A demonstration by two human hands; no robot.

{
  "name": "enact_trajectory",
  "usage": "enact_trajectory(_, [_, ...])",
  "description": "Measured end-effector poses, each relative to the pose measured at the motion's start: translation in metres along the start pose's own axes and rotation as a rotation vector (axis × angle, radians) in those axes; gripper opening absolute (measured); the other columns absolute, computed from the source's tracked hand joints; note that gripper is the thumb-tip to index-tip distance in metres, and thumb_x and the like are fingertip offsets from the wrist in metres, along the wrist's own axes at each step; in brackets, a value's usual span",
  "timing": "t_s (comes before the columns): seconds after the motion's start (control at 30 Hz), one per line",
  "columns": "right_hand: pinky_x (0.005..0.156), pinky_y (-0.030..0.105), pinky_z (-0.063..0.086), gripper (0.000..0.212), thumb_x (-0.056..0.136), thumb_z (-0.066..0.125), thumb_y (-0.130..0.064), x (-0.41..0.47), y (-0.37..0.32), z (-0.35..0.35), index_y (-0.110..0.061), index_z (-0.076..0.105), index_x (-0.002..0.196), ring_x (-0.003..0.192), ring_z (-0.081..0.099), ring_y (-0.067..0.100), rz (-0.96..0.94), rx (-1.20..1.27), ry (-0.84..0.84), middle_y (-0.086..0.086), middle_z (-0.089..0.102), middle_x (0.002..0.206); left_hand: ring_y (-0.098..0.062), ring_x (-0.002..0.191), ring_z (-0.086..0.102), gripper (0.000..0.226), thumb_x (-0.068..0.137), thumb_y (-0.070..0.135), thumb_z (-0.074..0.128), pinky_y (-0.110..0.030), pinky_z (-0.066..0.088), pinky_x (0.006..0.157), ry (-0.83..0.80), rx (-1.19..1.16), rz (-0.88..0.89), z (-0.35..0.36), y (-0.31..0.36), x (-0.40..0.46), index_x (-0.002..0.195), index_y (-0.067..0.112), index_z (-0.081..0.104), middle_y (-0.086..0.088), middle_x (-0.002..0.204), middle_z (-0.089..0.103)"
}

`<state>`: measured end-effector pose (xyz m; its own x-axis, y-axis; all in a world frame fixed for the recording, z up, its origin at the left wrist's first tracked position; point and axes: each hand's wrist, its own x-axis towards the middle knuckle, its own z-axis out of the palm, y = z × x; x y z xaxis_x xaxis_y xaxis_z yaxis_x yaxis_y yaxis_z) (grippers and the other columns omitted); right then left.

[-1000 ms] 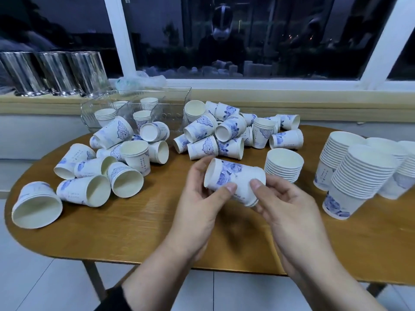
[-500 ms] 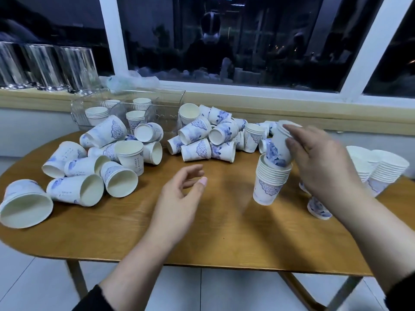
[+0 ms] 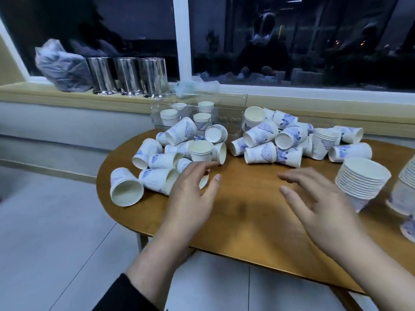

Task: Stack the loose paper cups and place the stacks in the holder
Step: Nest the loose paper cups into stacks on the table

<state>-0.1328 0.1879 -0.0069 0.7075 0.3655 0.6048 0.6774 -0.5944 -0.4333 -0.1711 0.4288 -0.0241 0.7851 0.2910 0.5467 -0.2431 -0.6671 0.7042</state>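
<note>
Loose white paper cups with blue prints lie in two heaps on the wooden table: a left heap and a back-middle heap. A tall cup stack stands at the right, with more stacks cut off by the frame edge. The clear plastic holder at the table's back has several short stacks inside. My left hand is open, fingers spread, just in front of the left heap. My right hand is open and empty above the table, left of the tall stack.
Three shiny metal canisters and a crumpled plastic bag sit on the windowsill behind. The table's front edge is close to my wrists; tiled floor lies to the left.
My right hand has let go of the cups it put on the stack and drawn back to the left. My left hand has reached toward the left heap. The view has swung left.
</note>
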Motion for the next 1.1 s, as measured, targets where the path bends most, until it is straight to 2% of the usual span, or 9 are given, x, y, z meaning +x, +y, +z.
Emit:
enact_trajectory(0.1, [0.092,0.025,0.049,0.038,0.09,0.055,-0.052,0.004,-0.023,0.056,-0.029,0.065,0.118,0.104,0.059,0.001,0.077,0.132,-0.123,-0.023,0.059,0.111,-0.003,0.103,0.057,0.02,0.092,0.025,0.067,-0.029,0.048,0.09,0.17,0.094,-0.016,-0.044,-0.027,-0.001,0.112,0.021,0.07,0.014,0.106,0.063])
enact_trajectory(0.23, [0.09,0.034,0.052,0.036,0.087,0.068,-0.037,0.015,-0.052,0.114,-0.027,0.064,0.121,0.1,0.06,0.003,0.107,0.27,-0.178,-0.022,0.058,0.108,-0.017,0.115,0.054,0.037,0.084,0.031,0.06,-0.046,0.045,0.098,0.376,0.269,-0.095,-0.093,-0.058,-0.004,0.119,0.022,0.067,0.005,0.119,0.062])
enact_trajectory(0.33, [0.093,0.024,0.045,0.04,0.087,0.071,-0.029,0.028,-0.069,0.143,-0.025,0.06,0.126,0.103,0.057,0.005,0.098,0.247,-0.144,-0.014,0.057,0.115,-0.02,0.135,0.042,0.062,0.078,0.033,0.051,-0.045,0.035,0.112,0.248,0.337,-0.302,-0.113,-0.078,-0.006,0.14,0.026,0.051,0.0,0.145,0.049])
enact_trajectory(0.4, [0.097,0.02,0.037,0.046,0.087,0.071,-0.023,0.04,-0.072,0.157,-0.02,0.056,0.13,0.112,0.054,0.011,0.17,0.216,-0.064,-0.005,0.055,0.125,-0.021,0.144,0.033,0.065,0.085,0.023,0.054,-0.04,0.029,0.118,0.143,0.344,-0.387,-0.114,-0.089,-0.007,0.149,0.024,0.041,-0.002,0.156,0.038])
enact_trajectory(0.53, [0.109,0.033,0.037,0.058,0.089,0.066,-0.012,0.063,-0.062,0.179,-0.015,0.045,0.143,0.127,0.05,0.022,0.343,0.197,-0.085,0.005,0.05,0.141,-0.018,0.148,0.029,0.061,0.094,0.009,0.051,-0.03,0.027,0.115,0.089,0.378,-0.431,-0.111,-0.101,-0.007,0.152,0.021,0.038,-0.002,0.162,0.03])
enact_trajectory(0.6, [0.111,0.033,0.036,0.057,0.091,0.062,-0.011,0.07,-0.056,0.186,-0.016,0.045,0.145,0.13,0.049,0.023,0.365,0.169,-0.125,0.005,0.05,0.143,-0.019,0.147,0.032,0.056,0.097,0.008,0.048,-0.03,0.029,0.114,0.098,0.399,-0.433,-0.11,-0.106,-0.006,0.151,0.019,0.042,-0.002,0.161,0.033])
enact_trajectory(0.77, [0.079,0.026,0.042,0.03,0.095,0.057,-0.017,0.081,-0.053,0.19,-0.021,0.067,0.122,0.108,0.063,0.028,0.418,0.136,-0.092,0.007,0.071,0.116,-0.024,0.14,0.044,0.043,0.102,0.012,0.043,-0.032,0.037,0.108,0.187,0.429,-0.445,-0.113,-0.11,-0.006,0.143,0.02,0.053,-0.004,0.156,0.042])
enact_trajectory(0.93, [0.082,0.035,0.051,0.031,0.093,0.054,-0.012,0.077,-0.049,0.178,-0.021,0.072,0.115,0.1,0.065,0.031,0.472,0.153,0.024,0.009,0.074,0.106,-0.028,0.127,0.055,0.04,0.104,0.017,0.043,-0.033,0.042,0.1,0.34,0.383,-0.385,-0.114,-0.096,-0.007,0.142,0.023,0.055,-0.006,0.14,0.061])
enact_trajectory(1.1, [0.058,0.032,0.045,0.027,0.095,0.054,-0.016,0.056,-0.042,0.14,-0.026,0.073,0.11,0.068,0.061,0.019,0.519,0.294,0.168,-0.004,0.073,0.082,-0.025,0.108,0.065,0.038,0.102,0.015,0.049,-0.027,0.045,0.087,0.486,0.224,-0.216,-0.106,-0.066,-0.006,0.136,0.025,0.062,-0.002,0.124,0.071])
